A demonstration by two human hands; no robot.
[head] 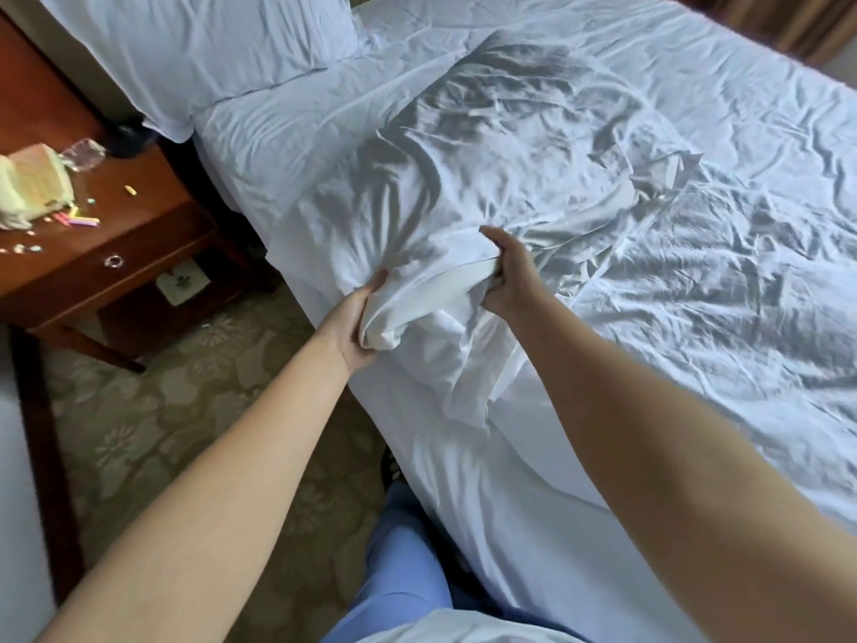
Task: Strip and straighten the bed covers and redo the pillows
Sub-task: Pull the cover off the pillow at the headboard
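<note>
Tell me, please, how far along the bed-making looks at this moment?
Early to midway. Done: the top covers look stripped back, leaving a wrinkled sheet exposed. In hand: the left hand and right hand both grip a bunched white cover at the bed's near edge. Left: smoothing the sheet and redoing the pillow at the head.

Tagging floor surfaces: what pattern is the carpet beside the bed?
The carpet is beige-olive with a pale flower-and-leaf pattern, seen in the head view.
</note>
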